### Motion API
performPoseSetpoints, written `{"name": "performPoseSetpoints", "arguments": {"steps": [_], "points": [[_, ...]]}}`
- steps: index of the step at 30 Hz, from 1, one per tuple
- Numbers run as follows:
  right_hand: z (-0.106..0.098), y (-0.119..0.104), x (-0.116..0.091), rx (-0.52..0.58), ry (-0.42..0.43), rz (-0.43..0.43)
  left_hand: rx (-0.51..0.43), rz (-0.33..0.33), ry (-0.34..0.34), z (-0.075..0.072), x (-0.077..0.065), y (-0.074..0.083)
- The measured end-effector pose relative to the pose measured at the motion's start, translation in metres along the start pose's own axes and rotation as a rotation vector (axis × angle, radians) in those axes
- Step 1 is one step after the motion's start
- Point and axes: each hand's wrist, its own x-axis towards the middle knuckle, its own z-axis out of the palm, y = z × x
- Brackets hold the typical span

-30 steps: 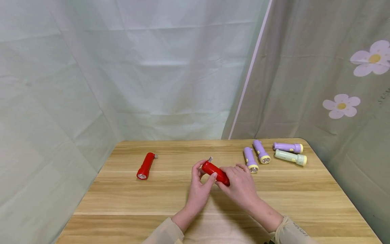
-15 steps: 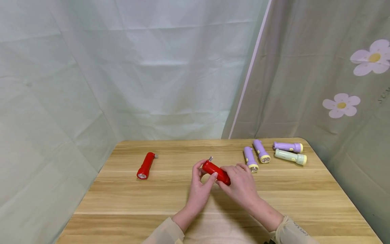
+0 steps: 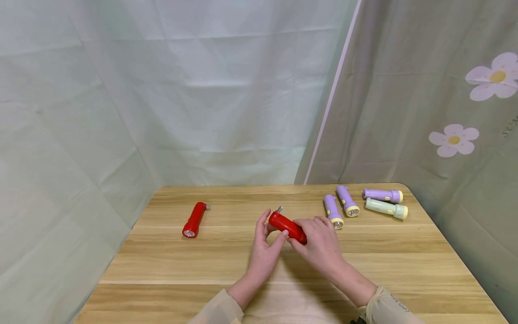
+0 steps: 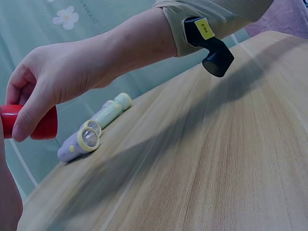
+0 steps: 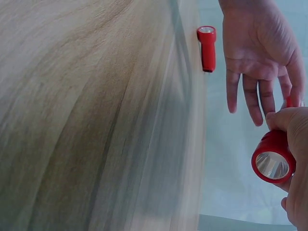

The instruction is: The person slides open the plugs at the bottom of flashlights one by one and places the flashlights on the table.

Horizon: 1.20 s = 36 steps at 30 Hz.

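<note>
Above the middle of the table, both hands hold a red flashlight, tilted with its metal-tipped tail up and to the left. My left hand pinches it near the tail with thumb and index finger; in the right wrist view its other fingers stretch out loosely. My right hand grips the lamp end, covering much of it in the head view. The lens faces the right wrist camera and looks unlit. A second red flashlight lies on the table at the left, with a metal piece at its far end.
On the wooden table, at the back right, lie purple flashlights and a pale green flashlight, all with yellow rims. Curtains hang behind and at both sides.
The held red flashlight has turned very slightly in the hands. The left index finger has lifted a little from its tail end. Everything else stays in place.
</note>
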Motion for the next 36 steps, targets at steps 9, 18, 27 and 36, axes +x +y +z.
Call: {"name": "performPoseSetpoints", "arguments": {"steps": [9, 18, 27, 36], "points": [[-0.002, -0.003, 0.005, 0.012, 0.031, -0.011, -0.052, -0.060, 0.032, 0.005, 0.003, -0.003], [-0.003, -0.009, 0.009, 0.007, 0.024, 0.006, -0.129, -0.183, 0.035, 0.011, 0.003, 0.002], [-0.001, -0.012, 0.010, 0.001, 0.012, 0.007, -0.201, -0.220, 0.032, 0.013, 0.004, 0.006], [0.000, -0.012, 0.010, 0.024, 0.015, -0.007, -0.266, -0.217, 0.024, 0.010, 0.007, 0.008]]}}
